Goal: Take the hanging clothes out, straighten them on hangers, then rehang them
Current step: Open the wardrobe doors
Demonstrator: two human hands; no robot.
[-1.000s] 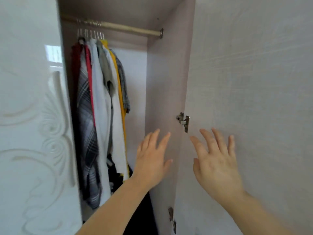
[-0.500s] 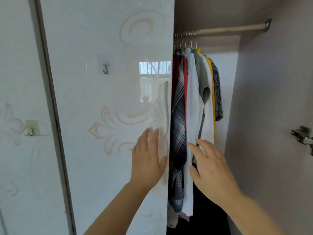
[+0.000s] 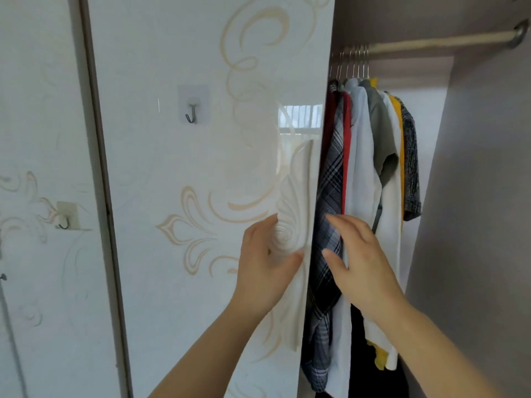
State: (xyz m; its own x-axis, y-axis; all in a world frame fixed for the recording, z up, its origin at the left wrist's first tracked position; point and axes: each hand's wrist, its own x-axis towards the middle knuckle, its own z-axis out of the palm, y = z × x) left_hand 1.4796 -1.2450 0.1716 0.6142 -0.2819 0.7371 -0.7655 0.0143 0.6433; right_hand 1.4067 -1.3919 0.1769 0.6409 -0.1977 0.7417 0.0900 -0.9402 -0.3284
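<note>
Your left hand (image 3: 265,271) has closed on the door handle (image 3: 296,214); the right hand (image 3: 365,268), fingers loose, touches the clothes (image 3: 362,156). Open the door (image 3: 201,196) fully first.

Head view, close, facing wardrobe door (image 3: 201,168)

This looks like a bedroom in a home, because a big wardrobe (image 3: 474,196) fills the whole frame. On the right its inside is open, and shirts and other clothes (image 3: 362,168) hang close together on wire hangers (image 3: 355,63) from a rail (image 3: 431,43) near the top. On the left the shiny white door (image 3: 201,254) has curly gold swirls, a stick-on hook (image 3: 191,110) up high, a second hook (image 3: 65,219) at the far left, and the shine of a window (image 3: 298,116).
</note>
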